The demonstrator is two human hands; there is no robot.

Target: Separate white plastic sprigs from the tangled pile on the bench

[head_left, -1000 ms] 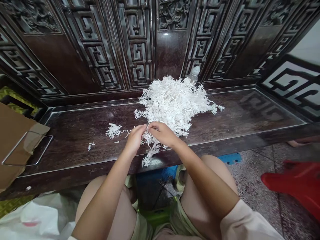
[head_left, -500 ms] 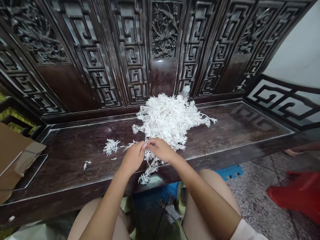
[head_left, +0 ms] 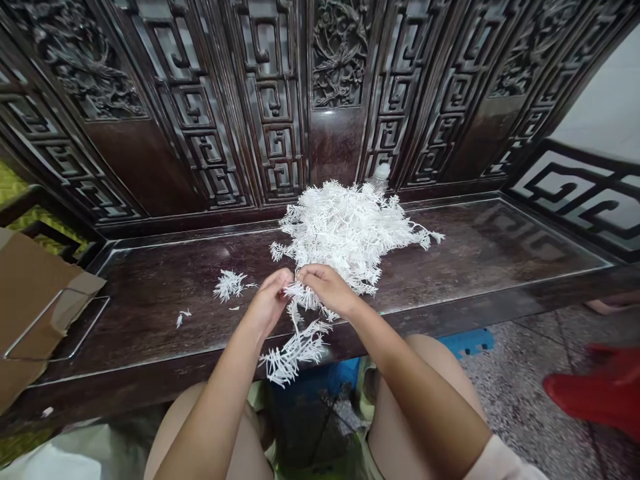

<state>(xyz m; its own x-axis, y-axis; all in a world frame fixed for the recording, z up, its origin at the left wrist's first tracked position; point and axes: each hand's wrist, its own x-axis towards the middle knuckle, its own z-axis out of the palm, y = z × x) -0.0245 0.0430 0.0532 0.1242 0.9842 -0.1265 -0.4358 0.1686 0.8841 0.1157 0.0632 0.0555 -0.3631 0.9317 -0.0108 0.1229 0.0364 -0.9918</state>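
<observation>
A large heap of white feathery plastic sprigs (head_left: 345,227) lies on the dark wooden bench (head_left: 445,260). At its near edge my left hand (head_left: 273,293) and my right hand (head_left: 325,285) are close together, fingers pinched on a white sprig strand (head_left: 295,353) that hangs down over the bench's front edge. The fingertips partly hide the spot they grip. A small pile of white sprigs (head_left: 230,285) lies left of my left hand, and a few loose white bits (head_left: 183,318) are farther left.
A clear bottle with a white cap (head_left: 381,175) stands behind the heap, against the carved wooden backrest (head_left: 337,143). Cardboard (head_left: 35,300) with a metal wire frame (head_left: 75,343) is at the left end. A red object (head_left: 595,387) stands on the floor at right.
The view has shifted slightly. The hanging strand has swung and spread out nearer to me below my hands, and my fingertips have moved a little apart.
</observation>
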